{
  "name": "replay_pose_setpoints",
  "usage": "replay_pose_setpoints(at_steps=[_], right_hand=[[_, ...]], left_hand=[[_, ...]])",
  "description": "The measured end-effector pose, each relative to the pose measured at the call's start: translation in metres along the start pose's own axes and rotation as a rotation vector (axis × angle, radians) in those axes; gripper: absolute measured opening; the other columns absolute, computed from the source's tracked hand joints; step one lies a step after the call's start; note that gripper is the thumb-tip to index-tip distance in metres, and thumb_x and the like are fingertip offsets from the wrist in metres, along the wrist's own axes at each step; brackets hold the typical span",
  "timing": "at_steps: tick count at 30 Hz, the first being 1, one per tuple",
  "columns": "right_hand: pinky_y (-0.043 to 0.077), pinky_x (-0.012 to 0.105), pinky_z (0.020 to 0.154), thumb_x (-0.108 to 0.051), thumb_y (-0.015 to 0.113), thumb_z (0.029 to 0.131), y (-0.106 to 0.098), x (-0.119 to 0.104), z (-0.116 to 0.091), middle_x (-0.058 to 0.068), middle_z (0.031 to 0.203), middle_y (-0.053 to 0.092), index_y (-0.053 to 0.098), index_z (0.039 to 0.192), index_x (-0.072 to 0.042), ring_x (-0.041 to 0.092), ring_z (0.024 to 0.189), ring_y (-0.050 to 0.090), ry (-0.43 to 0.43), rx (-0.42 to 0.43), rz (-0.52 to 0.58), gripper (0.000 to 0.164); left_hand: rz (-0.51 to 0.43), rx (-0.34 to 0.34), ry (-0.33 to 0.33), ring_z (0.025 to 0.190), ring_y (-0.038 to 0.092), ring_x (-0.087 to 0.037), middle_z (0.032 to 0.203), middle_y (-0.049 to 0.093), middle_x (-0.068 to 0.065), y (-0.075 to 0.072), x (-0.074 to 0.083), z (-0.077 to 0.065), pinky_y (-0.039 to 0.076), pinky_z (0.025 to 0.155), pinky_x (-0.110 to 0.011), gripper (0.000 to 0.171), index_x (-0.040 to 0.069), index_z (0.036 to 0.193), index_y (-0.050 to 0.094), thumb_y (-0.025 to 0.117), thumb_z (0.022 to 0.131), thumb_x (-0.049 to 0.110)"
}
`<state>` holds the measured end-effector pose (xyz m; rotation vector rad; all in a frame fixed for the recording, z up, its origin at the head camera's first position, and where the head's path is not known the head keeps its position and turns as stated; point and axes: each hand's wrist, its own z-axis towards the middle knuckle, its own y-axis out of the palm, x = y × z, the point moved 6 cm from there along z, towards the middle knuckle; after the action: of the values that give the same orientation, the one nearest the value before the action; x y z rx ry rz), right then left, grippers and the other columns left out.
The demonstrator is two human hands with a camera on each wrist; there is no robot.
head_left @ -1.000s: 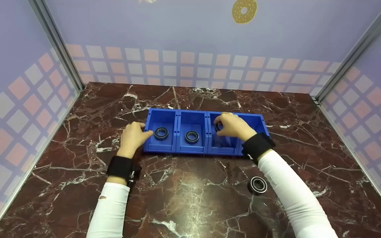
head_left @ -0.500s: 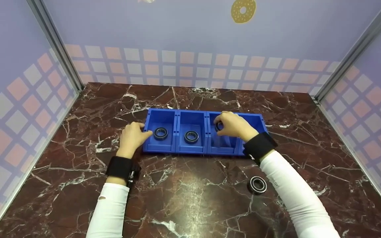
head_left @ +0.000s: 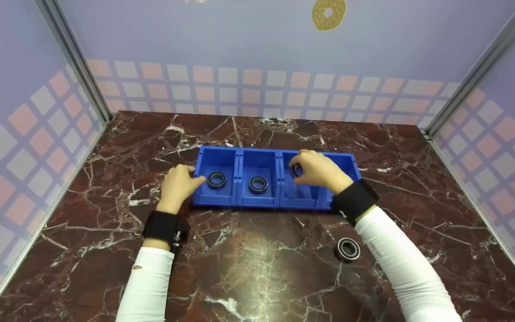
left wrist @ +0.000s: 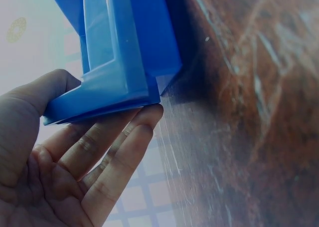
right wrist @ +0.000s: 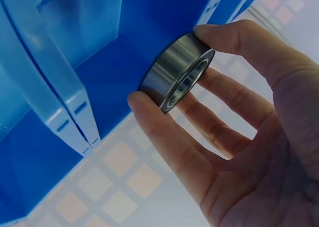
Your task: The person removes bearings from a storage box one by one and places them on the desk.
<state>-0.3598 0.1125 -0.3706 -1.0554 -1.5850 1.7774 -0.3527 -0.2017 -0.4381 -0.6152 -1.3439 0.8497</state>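
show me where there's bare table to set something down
Bare: the table in front of the blue bins, between the left sleeve and loose ring; also a narrower strip between bins and wall. Crowded: the third bin from the left, where the right hand holds another ring.

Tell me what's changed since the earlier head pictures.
Only the right forearm and its black wristband shifted slightly right. Nothing was newly gripped or let go: the right hand still pinches a metal bearing at the third bin from the left, the left hand still holds the first bin. The first bin's bearing, second bin's bearing and loose bearing on the table stayed put.
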Motion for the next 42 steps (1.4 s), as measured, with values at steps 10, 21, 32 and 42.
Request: replay_pose_setpoints(at_steps=[10,21,32,42], right_hand=[[0.042,0.043,0.082,-0.016,0.073,0.069,-0.005,-0.007,-0.006,0.009,0.102,0.06,0.07,0.105,-0.006,0.024,0.089,0.052,-0.021,0.022,-0.006,0.038],[0.044,0.041,0.075,-0.017,0.075,0.069,-0.006,-0.01,-0.015,0.007,0.1,0.059,0.069,0.108,-0.007,0.022,0.082,0.051,-0.001,0.022,-0.004,0.04],[0.047,0.039,0.069,-0.019,0.074,0.068,-0.006,-0.017,-0.025,0.007,0.1,0.06,0.07,0.106,-0.009,0.022,0.082,0.055,-0.026,0.02,-0.027,0.039],[0.047,0.04,0.071,-0.016,0.072,0.07,-0.007,-0.025,-0.034,0.008,0.097,0.06,0.07,0.102,-0.008,0.022,0.08,0.055,-0.061,0.025,-0.033,0.034]], left_hand=[[-0.003,0.009,0.004,0.09,0.062,-0.042,0.106,0.064,-0.024,-0.001,0.0,0.0,0.048,0.074,-0.051,0.045,-0.001,0.112,0.067,0.066,0.076,0.027],[0.001,0.016,0.016,0.091,0.061,-0.044,0.107,0.063,-0.025,-0.002,0.0,0.001,0.047,0.076,-0.052,0.047,-0.003,0.112,0.066,0.066,0.076,0.027],[-0.007,-0.008,0.001,0.091,0.061,-0.044,0.108,0.063,-0.024,0.0,-0.001,0.0,0.047,0.075,-0.052,0.048,-0.002,0.115,0.064,0.066,0.077,0.027],[-0.006,0.0,0.001,0.09,0.061,-0.043,0.106,0.063,-0.024,0.0,-0.001,0.0,0.047,0.075,-0.051,0.046,-0.002,0.113,0.066,0.066,0.077,0.028]])
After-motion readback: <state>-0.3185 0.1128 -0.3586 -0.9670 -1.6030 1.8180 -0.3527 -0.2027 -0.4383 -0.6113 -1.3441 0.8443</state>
